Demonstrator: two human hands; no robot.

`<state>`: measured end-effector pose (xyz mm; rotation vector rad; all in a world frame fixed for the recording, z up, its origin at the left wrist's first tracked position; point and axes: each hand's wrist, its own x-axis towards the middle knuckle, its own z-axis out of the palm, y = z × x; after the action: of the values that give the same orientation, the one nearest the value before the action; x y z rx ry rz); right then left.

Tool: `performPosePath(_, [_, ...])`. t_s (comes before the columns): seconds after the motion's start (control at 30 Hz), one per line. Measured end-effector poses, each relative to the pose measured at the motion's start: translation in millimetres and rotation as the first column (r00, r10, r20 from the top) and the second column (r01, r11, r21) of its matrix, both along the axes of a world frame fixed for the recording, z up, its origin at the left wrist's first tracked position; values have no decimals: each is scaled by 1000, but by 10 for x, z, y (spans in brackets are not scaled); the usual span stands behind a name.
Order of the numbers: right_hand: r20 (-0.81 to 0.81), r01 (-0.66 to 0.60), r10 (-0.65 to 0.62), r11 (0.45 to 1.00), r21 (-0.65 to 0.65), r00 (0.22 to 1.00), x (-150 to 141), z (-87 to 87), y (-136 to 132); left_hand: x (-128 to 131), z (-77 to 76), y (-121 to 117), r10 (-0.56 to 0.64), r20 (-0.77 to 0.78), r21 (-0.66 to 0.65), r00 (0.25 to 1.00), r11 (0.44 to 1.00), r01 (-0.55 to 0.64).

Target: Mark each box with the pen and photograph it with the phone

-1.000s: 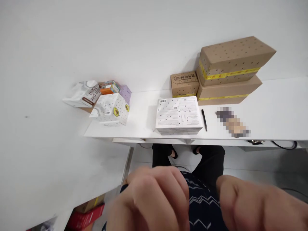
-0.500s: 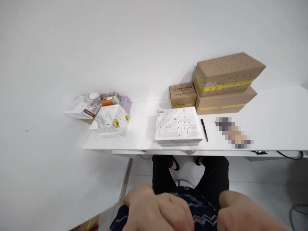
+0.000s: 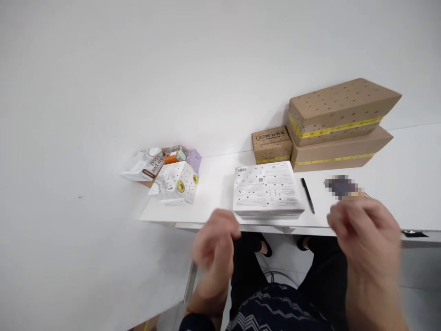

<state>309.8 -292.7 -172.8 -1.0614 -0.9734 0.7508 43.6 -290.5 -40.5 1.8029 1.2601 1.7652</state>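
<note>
Head view: bare desk (image 3: pixel 216 191) lies left of the white box (image 3: pixel 267 188) near the front edge. Left hand (image 3: pixel 216 241) and right hand (image 3: pixel 370 232) flank it — fingers (image 3: pixel 339 219) clenched.

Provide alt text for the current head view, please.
A person's left hand and right hand, both curled, hover near the front of a white table. A white box and black pen lie there, with brown cartons behind.

A white desk (image 3: pixel 214 184) carries a white printed box (image 3: pixel 266 187), black pen (image 3: pixel 308 196), avocado-patterned box (image 3: pixel 175 183) and brown cartons (image 3: pixel 339 151).
</note>
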Motion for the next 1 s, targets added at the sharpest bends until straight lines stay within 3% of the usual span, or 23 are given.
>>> performPosePath(0.07, [284, 232, -168, 950, -208, 944, -4, 235, 662, -46, -180, 316, 139, -61, 49, 988, 989, -136])
performPosePath(0.1, [448, 285, -124, 906, -312, 885, -5, 272, 873, -68, -298, 457, 202, -126, 40, 971, 979, -198])
performPosePath(0.13, [594, 297, 2, 865, -404, 804, -8, 262, 1008, -86, -423, 579, 238, -174, -1, 956, 970, -242])
performPosePath(0.2, [750, 362, 189, 784, -504, 634, -25, 144, 1109, -114, -659, 754, 299, -198, -119, 934, 938, -326])
performPosePath(0.27, [792, 392, 326, 732, -557, 517, -50, -17, 1114, -138, -836, 848, 328, -137, -279, 935, 893, -354])
performPosePath(0.33, [793, 386, 404, 713, -586, 457, -62, -144, 1130, -172, -936, 897, 331, -33, -453, 943, 836, -309])
performPosePath(0.4, [800, 366, 422, 729, -579, 426, -44, -210, 1177, -229, -971, 929, 299, 85, -606, 950, 773, -189])
performPosePath(0.47, [803, 336, 393, 758, -559, 449, -14, -218, 1217, -302, -961, 951, 236, 194, -700, 952, 713, -34])
performPosePath(0.5, [784, 305, 370, 772, -558, 499, -4, -204, 1220, -338, -945, 954, 186, 240, -730, 953, 682, 50])
performPosePath(0.57, [661, 193, 321, 790, -581, 678, -14, -142, 1172, -391, -898, 938, 83, 296, -765, 952, 617, 184])
performPosePath(0.63, [446, 31, 293, 808, -588, 846, -70, -38, 1066, -404, -842, 885, 5, 300, -772, 954, 589, 240])
performPosePath(0.7, [301, -97, 294, 842, -531, 907, -151, 92, 946, -383, -793, 802, -37, 267, -747, 963, 624, 231])
performPosePath(0.83, [355, -117, 223, 948, -298, 908, -245, 291, 843, -349, -818, 622, -128, 205, -648, 970, 725, 232])
performPosePath(0.9, [381, -144, 214, 968, -203, 899, -244, 289, 873, -379, -935, 565, -132, 184, -603, 974, 768, 218])
performPosePath(1.0, [361, -207, 246, 968, -142, 900, -245, 156, 932, -451, -1192, 534, -46, 147, -579, 988, 806, 124])
